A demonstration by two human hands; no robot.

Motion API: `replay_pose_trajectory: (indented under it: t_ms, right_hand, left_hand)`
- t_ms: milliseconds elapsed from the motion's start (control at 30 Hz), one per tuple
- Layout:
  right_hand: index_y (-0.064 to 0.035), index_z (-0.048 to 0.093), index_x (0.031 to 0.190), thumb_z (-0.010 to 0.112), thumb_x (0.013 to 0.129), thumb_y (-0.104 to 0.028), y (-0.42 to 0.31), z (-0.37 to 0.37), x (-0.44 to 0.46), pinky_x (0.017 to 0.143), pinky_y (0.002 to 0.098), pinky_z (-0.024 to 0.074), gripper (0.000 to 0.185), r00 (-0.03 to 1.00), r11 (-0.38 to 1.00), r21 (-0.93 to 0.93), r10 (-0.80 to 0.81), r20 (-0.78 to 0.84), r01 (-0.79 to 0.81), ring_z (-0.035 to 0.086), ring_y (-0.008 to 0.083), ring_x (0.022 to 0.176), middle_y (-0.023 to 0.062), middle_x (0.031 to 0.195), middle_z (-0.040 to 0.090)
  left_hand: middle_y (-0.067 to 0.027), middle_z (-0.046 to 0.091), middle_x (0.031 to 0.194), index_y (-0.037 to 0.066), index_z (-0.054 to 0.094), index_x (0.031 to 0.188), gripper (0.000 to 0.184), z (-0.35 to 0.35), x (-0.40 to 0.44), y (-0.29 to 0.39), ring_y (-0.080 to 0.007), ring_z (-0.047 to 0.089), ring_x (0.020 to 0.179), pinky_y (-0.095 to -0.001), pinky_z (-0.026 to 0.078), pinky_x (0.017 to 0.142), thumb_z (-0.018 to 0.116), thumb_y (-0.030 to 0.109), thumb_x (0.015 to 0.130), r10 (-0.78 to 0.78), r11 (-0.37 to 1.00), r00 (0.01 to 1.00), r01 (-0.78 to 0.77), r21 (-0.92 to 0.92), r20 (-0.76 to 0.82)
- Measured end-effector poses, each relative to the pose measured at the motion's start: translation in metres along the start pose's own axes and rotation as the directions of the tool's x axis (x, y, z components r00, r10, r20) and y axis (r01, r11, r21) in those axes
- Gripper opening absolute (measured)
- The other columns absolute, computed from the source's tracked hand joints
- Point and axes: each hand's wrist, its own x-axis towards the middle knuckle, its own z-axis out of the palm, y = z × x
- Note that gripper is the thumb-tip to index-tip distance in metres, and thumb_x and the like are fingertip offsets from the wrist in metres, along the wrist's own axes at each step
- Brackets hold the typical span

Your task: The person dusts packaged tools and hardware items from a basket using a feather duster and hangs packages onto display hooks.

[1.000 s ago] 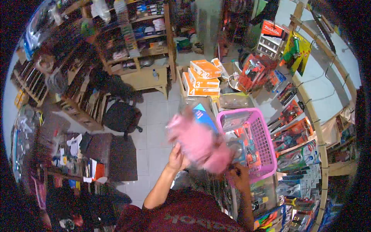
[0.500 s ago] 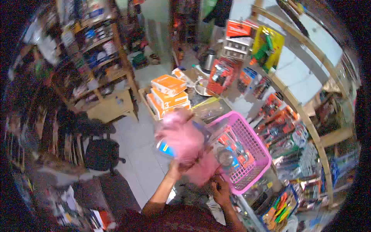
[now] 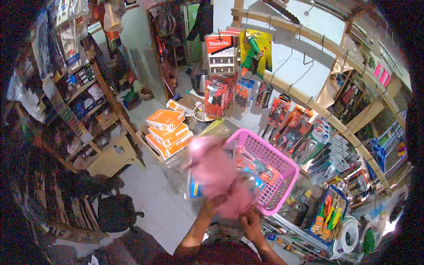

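Observation:
A pink cloth [image 3: 214, 170], blurred by motion, hangs in front of me at the centre. My left hand [image 3: 213, 206] is at its lower left edge, with its fingers mostly hidden behind the cloth. At the cloth's lower right corner, my right hand [image 3: 251, 221] has its fingers closed on the fabric. Behind the cloth, a blue package [image 3: 195, 187] shows in part. Just to the right stands a pink plastic basket [image 3: 289, 176] with packaged tools [image 3: 269, 173] in it.
Orange boxes [image 3: 170, 140] are stacked beyond the cloth. Packaged tools [image 3: 289, 132] hang from a wooden rack on the right. A blue-edged basket of colourful-handled items [image 3: 327, 214] and a white coil [image 3: 346, 235] lie lower right. A black chair [image 3: 117, 213] stands left.
The view has swung to the right, so the boxes and chair appear farther left. The pink cloth is still between my hands, its folds changed, and the blue package shows at its left side.

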Motion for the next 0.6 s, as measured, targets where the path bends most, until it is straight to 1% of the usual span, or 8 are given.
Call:
replay_pose_trajectory:
  t_ms: [33,133,200,267,367,467,533,600]
  right_hand:
    - [0.0011,0.054,0.088,0.052,0.089,-0.023,0.012,0.000,-0.004,0.058,0.0296,0.0383,0.024,0.994,0.994,0.035,0.107,0.014,-0.108,0.045,0.0140,0.065,0.0057,0.070,0.049]
    - [-0.0007,0.052,0.084,0.051,0.089,-0.022,0.035,-0.001,-0.014,0.057,0.0284,0.0378,0.021,0.947,0.942,0.102,0.321,-0.004,-0.319,0.044,0.0124,0.064,0.0033,0.069,0.048]
    - [-0.0021,0.052,0.083,0.051,0.089,-0.021,0.021,-0.009,-0.009,0.056,0.0280,0.0374,0.020,0.941,0.947,0.101,0.317,-0.121,-0.306,0.043,0.0117,0.063,0.0019,0.068,0.047]
    - [-0.0039,0.052,0.084,0.051,0.090,-0.023,0.010,-0.017,-0.015,0.054,0.0256,0.0363,0.020,0.995,0.996,0.062,0.062,-0.082,-0.057,0.042,0.0090,0.065,0.0010,0.071,0.048]
    - [-0.0040,0.051,0.088,0.050,0.091,-0.024,0.038,-0.025,-0.046,0.054,0.0253,0.0362,0.020,0.985,0.971,0.174,0.153,0.079,-0.165,0.043,0.0088,0.068,0.0013,0.075,0.048]
    - [-0.0040,0.050,0.095,0.049,0.092,-0.024,0.088,-0.016,-0.061,0.054,0.0261,0.0366,0.021,0.968,0.959,0.137,0.249,0.009,-0.248,0.044,0.0097,0.067,0.0017,0.077,0.048]
    - [-0.0041,0.050,0.101,0.048,0.093,-0.025,0.096,-0.032,-0.067,0.054,0.0273,0.0379,0.023,0.965,0.975,-0.019,0.224,0.136,-0.223,0.044,0.0107,0.067,0.0020,0.079,0.048]
    - [-0.0035,0.050,0.102,0.049,0.093,-0.028,0.091,-0.048,-0.084,0.055,0.0280,0.0386,0.026,0.970,0.996,-0.009,0.083,0.230,-0.083,0.045,0.0111,0.068,0.0017,0.078,0.048]
  left_hand:
    - [-0.0100,0.037,0.138,0.006,0.033,0.135,0.071,0.002,-0.002,0.002,-0.0282,0.037,0.125,-0.0451,0.025,0.107,0.031,0.059,0.088,-0.008,1.000,1.000,0.008,-0.008,0.014]
    - [-0.0103,0.037,0.138,0.009,0.036,0.134,0.065,0.017,-0.002,0.000,-0.0295,0.038,0.123,-0.0444,0.025,0.107,0.040,0.055,0.087,0.147,0.763,0.988,-0.145,-0.629,-0.050]
    - [-0.0114,0.036,0.138,0.009,0.034,0.135,0.070,0.027,-0.009,0.002,-0.0302,0.037,0.124,-0.0448,0.025,0.107,0.040,0.057,0.086,0.116,0.774,0.983,-0.181,-0.606,-0.145]
    - [-0.0110,0.038,0.137,0.007,0.034,0.135,0.071,0.029,-0.022,-0.020,-0.0278,0.038,0.123,-0.0423,0.029,0.105,0.035,0.059,0.087,-0.039,0.793,0.993,-0.038,-0.608,-0.112]
    - [-0.0089,0.042,0.133,0.005,0.036,0.133,0.072,0.032,-0.037,-0.077,-0.0222,0.042,0.120,-0.0373,0.034,0.100,0.024,0.061,0.090,-0.231,0.749,0.973,0.164,-0.642,-0.020]
    - [-0.0085,0.041,0.133,0.005,0.040,0.131,0.077,0.081,-0.050,-0.027,-0.0222,0.043,0.116,-0.0389,0.032,0.101,0.019,0.066,0.087,-0.003,0.723,0.963,-0.183,-0.666,-0.268]
    - [-0.0105,0.040,0.133,0.001,0.038,0.131,0.076,0.080,-0.046,-0.070,-0.0226,0.042,0.118,-0.0384,0.032,0.101,0.016,0.062,0.090,0.482,0.273,0.876,-0.166,-0.948,-0.015]
    - [-0.0108,0.042,0.132,0.001,0.038,0.131,0.072,0.090,-0.066,-0.068,-0.0224,0.043,0.116,-0.0378,0.032,0.101,0.016,0.058,0.092,0.265,0.669,0.929,-0.370,-0.645,-0.259]
